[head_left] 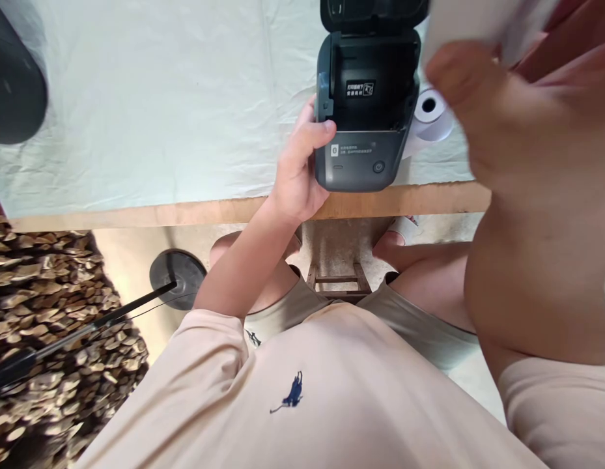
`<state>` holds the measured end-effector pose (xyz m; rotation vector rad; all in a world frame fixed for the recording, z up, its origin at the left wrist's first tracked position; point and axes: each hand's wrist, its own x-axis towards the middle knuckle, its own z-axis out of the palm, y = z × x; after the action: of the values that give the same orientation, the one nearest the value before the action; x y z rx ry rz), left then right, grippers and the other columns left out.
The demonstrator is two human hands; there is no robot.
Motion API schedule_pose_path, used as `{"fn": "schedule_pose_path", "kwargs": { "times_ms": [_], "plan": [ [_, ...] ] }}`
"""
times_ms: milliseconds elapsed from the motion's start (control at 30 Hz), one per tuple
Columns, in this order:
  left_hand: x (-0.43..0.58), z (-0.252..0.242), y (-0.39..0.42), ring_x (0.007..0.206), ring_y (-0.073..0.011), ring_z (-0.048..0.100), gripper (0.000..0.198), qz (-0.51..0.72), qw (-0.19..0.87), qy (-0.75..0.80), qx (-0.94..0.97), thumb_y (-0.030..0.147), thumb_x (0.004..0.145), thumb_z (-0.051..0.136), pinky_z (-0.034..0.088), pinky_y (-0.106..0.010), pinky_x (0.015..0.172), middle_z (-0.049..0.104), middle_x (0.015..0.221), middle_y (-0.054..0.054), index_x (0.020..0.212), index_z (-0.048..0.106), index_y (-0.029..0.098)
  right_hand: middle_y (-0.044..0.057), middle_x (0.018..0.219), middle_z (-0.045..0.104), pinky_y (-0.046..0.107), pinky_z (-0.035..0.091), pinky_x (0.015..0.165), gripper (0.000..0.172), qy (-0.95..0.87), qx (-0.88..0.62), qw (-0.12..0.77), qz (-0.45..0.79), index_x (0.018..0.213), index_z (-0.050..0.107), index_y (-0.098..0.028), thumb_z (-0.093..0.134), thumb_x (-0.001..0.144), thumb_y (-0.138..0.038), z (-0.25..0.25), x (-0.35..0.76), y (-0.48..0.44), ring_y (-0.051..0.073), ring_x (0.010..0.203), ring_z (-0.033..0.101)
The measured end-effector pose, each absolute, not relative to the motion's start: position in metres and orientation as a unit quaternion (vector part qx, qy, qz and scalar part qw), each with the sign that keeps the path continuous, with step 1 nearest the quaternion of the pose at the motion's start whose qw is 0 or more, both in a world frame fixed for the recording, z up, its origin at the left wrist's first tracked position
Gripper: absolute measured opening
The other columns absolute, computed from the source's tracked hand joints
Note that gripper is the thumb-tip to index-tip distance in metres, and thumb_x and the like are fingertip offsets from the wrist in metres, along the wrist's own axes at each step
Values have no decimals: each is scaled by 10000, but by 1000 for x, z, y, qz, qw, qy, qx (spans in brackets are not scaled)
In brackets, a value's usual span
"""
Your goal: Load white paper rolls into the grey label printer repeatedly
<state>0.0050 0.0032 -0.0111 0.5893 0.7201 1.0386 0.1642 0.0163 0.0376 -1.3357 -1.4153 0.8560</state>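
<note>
A dark grey portable label printer (361, 159) is in my left hand (302, 159), with the thumb on its left edge and the fingers behind. Its lid (375, 16) stands raised, and the black paper bay (373, 107) shows a small printed label and no roll inside. Close to the camera at the upper right, my right hand (521, 124) grips a blurred white object (458, 23), perhaps paper; its far end is cut off by the frame. Just right of the printer, a white paper roll (435, 124) with a dark core hole sits on the table.
Pale cloth (160, 117) covers the table, whose wooden front edge (209, 212) runs below my hands. A dark rounded object (14, 85) is at the far left. On the floor are a black round stand base (178, 277), a wooden stool (336, 280) and stacked firewood (43, 293).
</note>
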Motion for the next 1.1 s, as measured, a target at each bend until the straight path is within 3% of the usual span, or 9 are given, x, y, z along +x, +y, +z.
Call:
{"fn": "schedule_pose_path", "kwargs": {
  "times_ms": [133, 200, 367, 533, 633, 767, 900, 1000, 1100],
  "plan": [
    [7, -12, 2, 655, -81, 517, 341, 454, 758, 370, 287, 309, 639, 410, 418, -209, 589, 525, 804, 31, 979, 395, 288, -71, 963, 453, 106, 316, 699, 346, -789, -564, 205, 131, 998, 420, -245, 352, 688, -382, 50, 158, 17, -26, 905, 442],
    [8, -9, 1, 687, -94, 520, 360, 457, 757, 371, 283, 290, 637, 420, 417, -222, 612, 527, 830, 34, 994, 380, 293, -74, 953, 457, 131, 293, 692, 300, -796, -581, 149, 81, 949, 421, -243, 311, 699, -365, 51, 156, 19, -22, 869, 432],
    [9, -6, 1, 797, -154, 509, 364, 452, 757, 383, 277, 267, 634, 433, 386, -238, 637, 559, 745, 20, 994, 384, 286, -84, 875, 486, 162, 311, 728, 293, -769, -622, 99, 105, 931, 441, -285, 316, 679, -370, 42, 155, 24, -11, 833, 453],
    [9, -4, 3, 825, -168, 500, 318, 443, 765, 390, 259, 315, 629, 432, 383, -240, 647, 562, 718, 16, 944, 407, 284, -100, 903, 474, 199, 291, 827, 276, -774, -617, 107, 94, 865, 484, -315, 311, 677, -421, 37, 151, 19, 1, 907, 389],
    [9, 2, 5, 702, -118, 511, 201, 463, 775, 349, 252, 357, 659, 381, 377, -220, 593, 533, 680, 13, 813, 447, 244, -121, 932, 468, 209, 259, 835, 297, -799, -584, 95, 109, 837, 498, -351, 298, 678, -502, 39, 147, 12, 4, 933, 363],
    [10, 5, 6, 539, -40, 452, 61, 486, 777, 310, 253, 220, 670, 404, 337, -165, 480, 447, 581, 32, 728, 421, 215, -135, 952, 469, 245, 241, 859, 331, -832, -535, 85, 123, 791, 519, -343, 330, 642, -570, 40, 145, 6, 26, 987, 363],
    [8, 1, 5, 657, -81, 500, 198, 466, 769, 330, 287, 177, 643, 441, 405, -213, 584, 493, 720, 16, 829, 405, 234, -81, 854, 493, 199, 317, 837, 330, -832, -507, 192, 117, 761, 528, -256, 386, 628, -523, 45, 150, 8, -14, 900, 406],
    [7, -1, 5, 709, -104, 524, 314, 445, 762, 353, 310, 172, 622, 467, 420, -233, 629, 497, 774, 6, 920, 378, 221, -61, 1022, 418, 125, 340, 753, 389, -777, -558, 271, 106, 961, 440, -242, 337, 669, -476, 48, 157, 11, -34, 938, 401],
    [6, -2, 5, 718, -103, 533, 386, 436, 757, 361, 327, 148, 605, 480, 418, -236, 655, 491, 761, 14, 962, 360, 234, -58, 1162, 290, 100, 356, 773, 537, -710, -611, 313, 156, 1157, 243, -292, 309, 672, -514, 46, 163, 16, -10, 1072, 378]
  ]
}}
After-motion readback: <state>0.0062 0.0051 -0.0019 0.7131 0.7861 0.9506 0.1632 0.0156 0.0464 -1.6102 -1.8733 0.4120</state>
